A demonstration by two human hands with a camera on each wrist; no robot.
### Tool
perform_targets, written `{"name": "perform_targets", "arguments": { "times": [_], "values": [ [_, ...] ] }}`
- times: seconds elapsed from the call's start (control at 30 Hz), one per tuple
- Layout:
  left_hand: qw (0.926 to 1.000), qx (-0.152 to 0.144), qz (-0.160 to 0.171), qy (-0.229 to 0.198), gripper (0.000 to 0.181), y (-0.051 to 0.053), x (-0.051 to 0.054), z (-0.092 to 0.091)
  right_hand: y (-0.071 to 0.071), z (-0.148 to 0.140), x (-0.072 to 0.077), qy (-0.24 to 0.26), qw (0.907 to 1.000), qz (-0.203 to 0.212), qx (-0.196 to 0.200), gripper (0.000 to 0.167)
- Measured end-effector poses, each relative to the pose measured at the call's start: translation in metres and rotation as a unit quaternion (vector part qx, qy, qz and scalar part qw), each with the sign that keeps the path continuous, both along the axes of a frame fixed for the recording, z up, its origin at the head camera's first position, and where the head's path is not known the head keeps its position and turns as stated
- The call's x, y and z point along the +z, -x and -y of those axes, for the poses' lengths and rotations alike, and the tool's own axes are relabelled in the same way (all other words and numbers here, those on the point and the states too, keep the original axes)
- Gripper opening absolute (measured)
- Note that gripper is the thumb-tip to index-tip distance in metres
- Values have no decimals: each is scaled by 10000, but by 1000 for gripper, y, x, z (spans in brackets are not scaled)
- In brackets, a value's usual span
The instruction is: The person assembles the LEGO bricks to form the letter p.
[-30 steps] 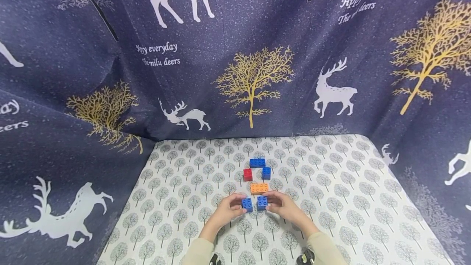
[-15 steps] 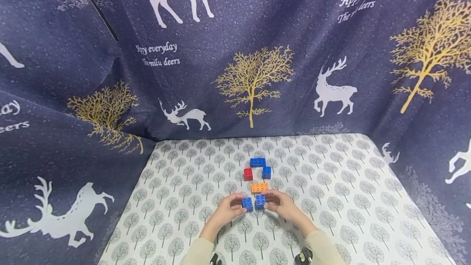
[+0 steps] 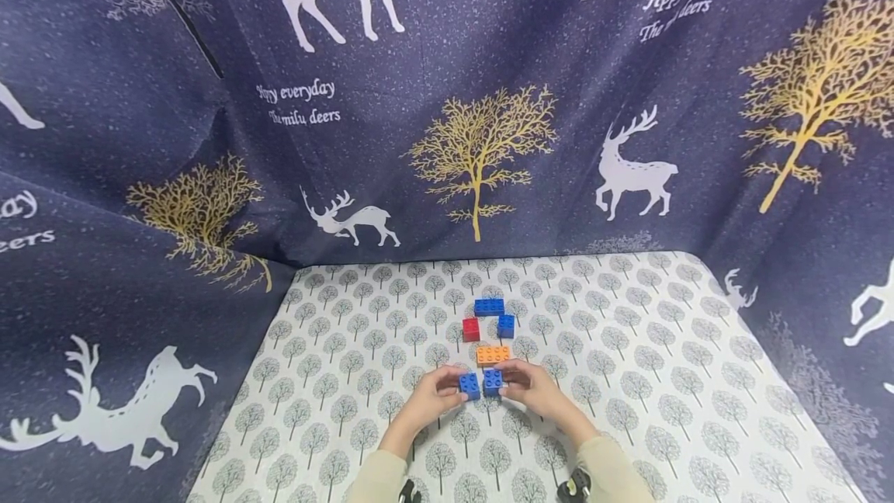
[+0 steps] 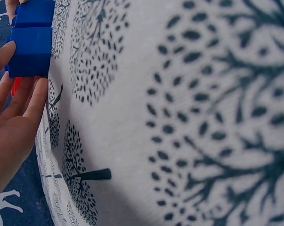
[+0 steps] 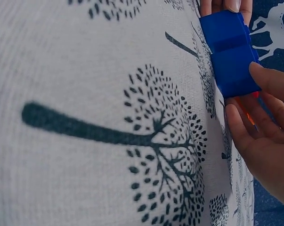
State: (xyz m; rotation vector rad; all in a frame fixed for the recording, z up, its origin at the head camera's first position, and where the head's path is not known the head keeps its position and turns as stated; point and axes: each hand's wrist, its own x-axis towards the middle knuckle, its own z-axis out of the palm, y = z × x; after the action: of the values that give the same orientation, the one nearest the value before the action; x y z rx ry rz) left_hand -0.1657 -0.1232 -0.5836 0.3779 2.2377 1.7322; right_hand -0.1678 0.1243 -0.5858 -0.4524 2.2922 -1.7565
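Two small blue toy bricks sit side by side in the head view, close together near the front of the cloth. My left hand point(image 3: 431, 396) pinches the left blue brick point(image 3: 469, 386) between thumb and fingers. Gripped the same way by my right hand point(image 3: 541, 393) is the right blue brick point(image 3: 493, 381). In the left wrist view, my thumb lies on the near blue brick point(image 4: 32, 52), and the other brick shows behind it. The right wrist view has my right thumb on its blue brick point(image 5: 236, 73). Just beyond the hands lies a long orange brick point(image 3: 493, 354), studs up.
Farther back on the tree-print cloth point(image 3: 335, 425) are a small red brick point(image 3: 471, 330), a small blue brick point(image 3: 506, 325) and a long blue brick point(image 3: 489, 307). A dark blue deer-print curtain point(image 3: 391, 146) hangs behind and along the sides.
My right hand has moved left with its blue brick, narrowing the gap to the other blue brick. The left hand stays almost where it was.
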Motion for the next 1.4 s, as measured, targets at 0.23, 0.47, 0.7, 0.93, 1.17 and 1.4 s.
{"name": "perform_targets", "arguments": {
  "times": [0.23,0.47,0.7,0.93,1.17,1.4],
  "values": [
    [10000,41,-21,72,40,2,1,0,1,1,-6,-119,9998,-135,16,41],
    [9995,28,-137,274,40,5,3,2,1,2,-5,35,10000,12,24,44],
    [9986,86,-112,500,39,8,7,3,-2,2,-2,215,9993,303,-81,45],
    [9992,131,-194,333,40,10,11,2,-3,4,0,68,9995,231,-183,42],
    [9994,255,-161,176,43,9,17,0,-2,3,-4,3,9994,268,-218,41],
    [9992,364,-114,-129,44,10,19,-5,-3,3,-1,147,9995,210,-193,43]
  ]
}}
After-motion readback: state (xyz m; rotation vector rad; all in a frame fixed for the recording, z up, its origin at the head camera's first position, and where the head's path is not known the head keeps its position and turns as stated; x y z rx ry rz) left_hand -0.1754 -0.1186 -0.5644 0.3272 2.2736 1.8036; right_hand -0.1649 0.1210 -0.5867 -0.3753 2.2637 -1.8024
